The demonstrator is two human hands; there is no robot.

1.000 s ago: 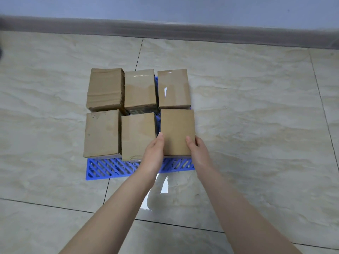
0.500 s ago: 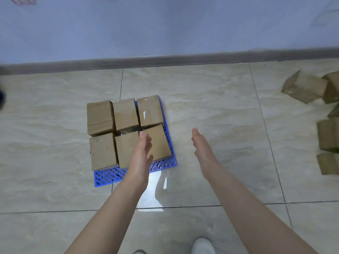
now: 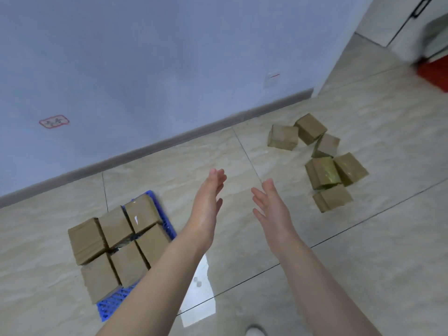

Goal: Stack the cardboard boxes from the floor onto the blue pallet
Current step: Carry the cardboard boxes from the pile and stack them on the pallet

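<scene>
L hand (image 3: 208, 197), R hand (image 3: 271, 204): fingers (image 3: 218, 175) straight, empty; loose boxes (image 3: 324, 173) far right, pallet (image 3: 114, 304) left.

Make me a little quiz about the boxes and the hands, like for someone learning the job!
1. True or false: the left hand and right hand each hold a box.
2. How many cardboard boxes sit on the blue pallet?
3. The loose boxes lie: A) on the floor, right of the hands; B) against the wall; C) on the pallet.
Key: 1 false, both empty; 2 six; 3 A.
</scene>
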